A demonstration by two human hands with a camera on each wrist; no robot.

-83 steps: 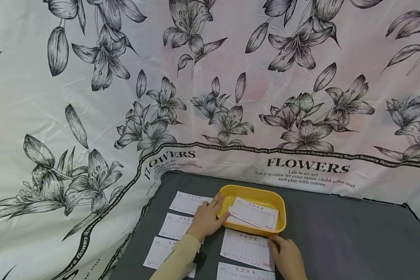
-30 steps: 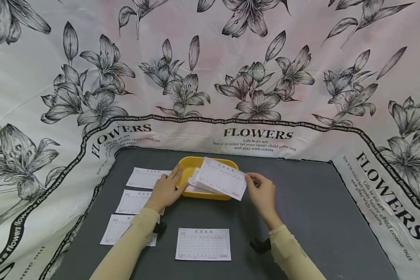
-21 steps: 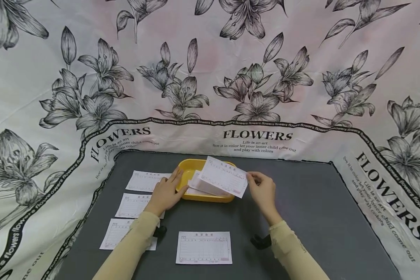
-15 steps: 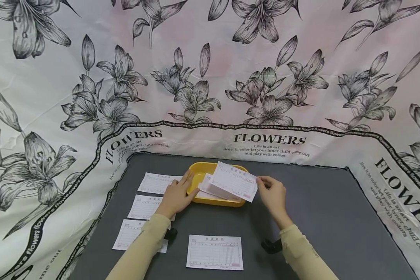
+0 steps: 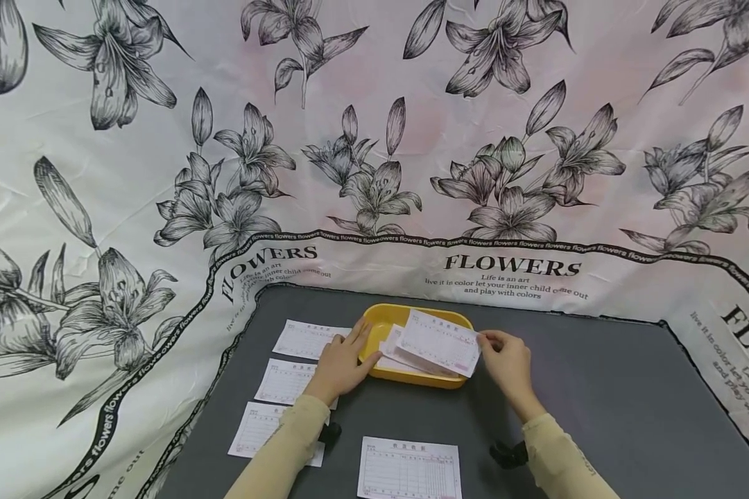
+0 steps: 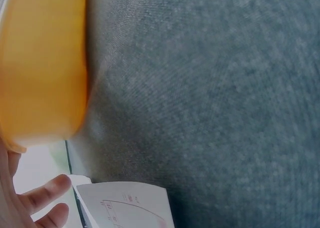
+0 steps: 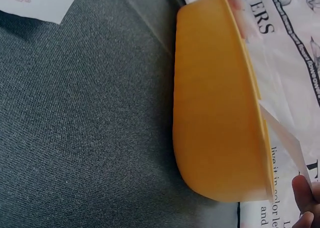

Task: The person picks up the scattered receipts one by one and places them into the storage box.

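Observation:
A yellow plastic tray (image 5: pixel 412 378) stands at the far side of the dark table, with several printed paper slips, like receipt forms, in it. My right hand (image 5: pixel 508 364) pinches the right corner of the top receipt slip (image 5: pixel 440 339), which tilts over the tray's near right rim. In the right wrist view that slip (image 7: pixel 285 133) appears edge-on above the tray wall, with fingertips (image 7: pixel 302 195) at its end. My left hand (image 5: pixel 340 364) rests at the tray's left corner, fingers extended along the rim and thumb at the near edge. The left wrist view shows the spread fingers (image 6: pixel 45 195) beside the tray (image 6: pixel 45 62).
Three receipt slips lie in a column left of the tray: a far one (image 5: pixel 308 338), a middle one (image 5: pixel 283 380) and a near one (image 5: pixel 256 428), partly under my left arm. Another slip (image 5: pixel 408 468) lies at the front centre. A flower-printed cloth (image 5: pixel 374 138) hangs behind the table.
The right hand has lifted the slip that lay just in front of the tray and brought it over the tray. The left hand has stayed at the rim. The head view has shifted.

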